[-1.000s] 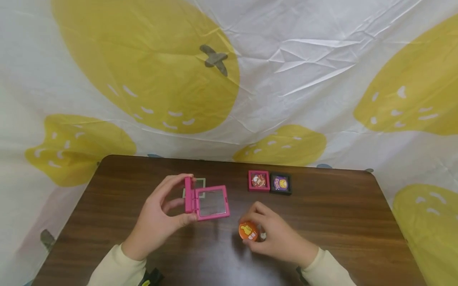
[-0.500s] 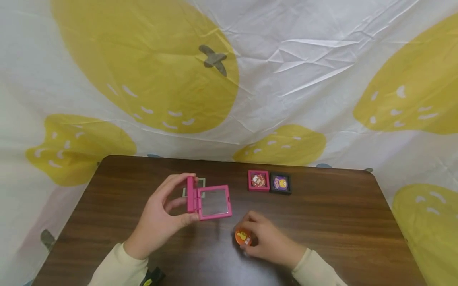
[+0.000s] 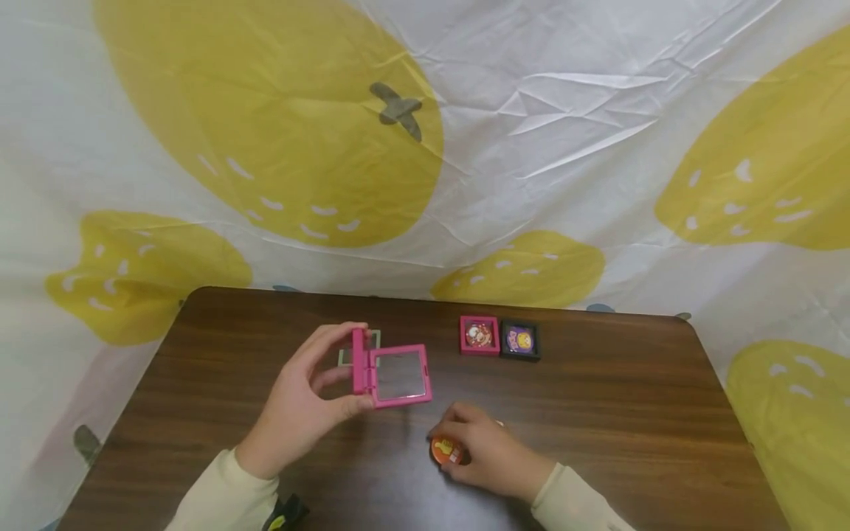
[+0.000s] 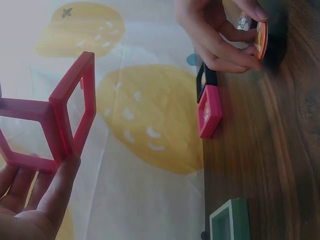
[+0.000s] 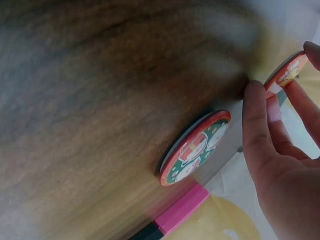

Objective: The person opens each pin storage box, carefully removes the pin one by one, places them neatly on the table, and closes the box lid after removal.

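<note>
1. Case (image 3: 370,378), pink and hinged, is held spread open by the left hand (image 3: 299,407), apparently raised clear of the desk (image 3: 637,398), its two leaves at an angle.

2. That hand curves wide, thumb on the near edge of one leaf and fingers on its far edge; the film (image 3: 401,375) of the other leaf is untouched.

3. To the right of the case and nearer the person, the right hand (image 3: 491,450) pinches an orange badge (image 3: 445,449) between thumb and fingertips, with little gap beyond the badge's own width. Whether the badge touches the desk, I cannot tell.

4. Likely the badge is light and stiff, its glossy face slick, so the rim is the place to hold.

5. Likely the case is light, rigid plastic; the film looks thin and could mark or dent, and the hinge may flop. Outer edges give the safest grip.

6. A red badge (image 5: 195,148) lies on the desk, right of the case, probably handling alike: rim again.

7. Beyond the case and to its right sit a pink box (image 3: 479,335) and a black box (image 3: 521,340), side by side; a green case (image 4: 240,220) lies just behind it.
</note>
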{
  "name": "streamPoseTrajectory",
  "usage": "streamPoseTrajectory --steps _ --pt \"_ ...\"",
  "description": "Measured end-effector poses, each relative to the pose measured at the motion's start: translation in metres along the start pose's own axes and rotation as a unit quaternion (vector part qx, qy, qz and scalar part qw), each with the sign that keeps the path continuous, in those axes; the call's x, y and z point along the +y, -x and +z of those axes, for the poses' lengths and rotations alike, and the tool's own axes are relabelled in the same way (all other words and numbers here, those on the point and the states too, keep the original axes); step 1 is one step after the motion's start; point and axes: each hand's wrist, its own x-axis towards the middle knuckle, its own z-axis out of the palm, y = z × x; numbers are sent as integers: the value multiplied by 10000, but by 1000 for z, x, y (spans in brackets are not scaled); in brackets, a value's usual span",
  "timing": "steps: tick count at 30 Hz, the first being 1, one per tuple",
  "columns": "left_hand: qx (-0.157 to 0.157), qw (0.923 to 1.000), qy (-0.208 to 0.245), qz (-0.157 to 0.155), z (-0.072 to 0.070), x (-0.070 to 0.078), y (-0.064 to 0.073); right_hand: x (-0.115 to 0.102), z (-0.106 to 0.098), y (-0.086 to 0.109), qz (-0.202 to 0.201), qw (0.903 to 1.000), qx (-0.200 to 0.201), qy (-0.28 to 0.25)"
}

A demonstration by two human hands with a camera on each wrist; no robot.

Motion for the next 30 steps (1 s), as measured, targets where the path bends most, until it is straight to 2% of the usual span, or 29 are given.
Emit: streamPoseTrajectory --steps 6,16,25,30 --pt "-62 9995 -221 -224 1 -10 -2 -1 4 -1 -164 9992 109 360" --pt "-184 9984 -437 -321 0 -36 -15 2 8 1 -236 9965 147 790" --pt "-385 9893 -1182 -769 2 -54 -34 1 11 1 -201 9950 219 958" --pt "-445 9867 -1224 -973 3 -65 -42 2 13 2 -295 9945 302 954"
